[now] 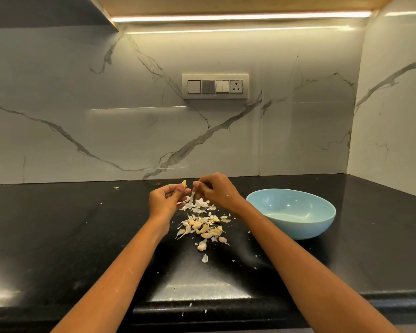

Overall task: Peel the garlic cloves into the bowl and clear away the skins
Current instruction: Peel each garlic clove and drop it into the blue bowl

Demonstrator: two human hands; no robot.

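— Garlic clove (184,183)?
— Pinched at the fingertips of the left hand (165,200), held up above the table (58,236), toward the back edge near the middle.
— Right hand (216,189)?
— Just beside the left, fingers curled, grip pinching a thin strip of skin (192,195) that hangs down between both hands.
— Below them?
— Heap of white papery skins (198,204) right under the hands. Nearer the front edge, a loose pile of garlic cloves (203,228), mixed with more husk, some yellowish and bare, some still partly wrapped. Can't tell how many. One stray clove (201,246) and one flake (204,258) closer still to the front edge.
— Bowl?
— Light blue bowl (296,227), right of the pile, just beside the right forearm, upright on the black table. Nothing visible inside.
— Anything further out?
— Tiny white flecks scattered over the table, one small scrap (116,187) near the back edge on the left. Marbled wall behind, switch panel (215,86) with a socket on it, light strip (240,16) under the cabinet above.
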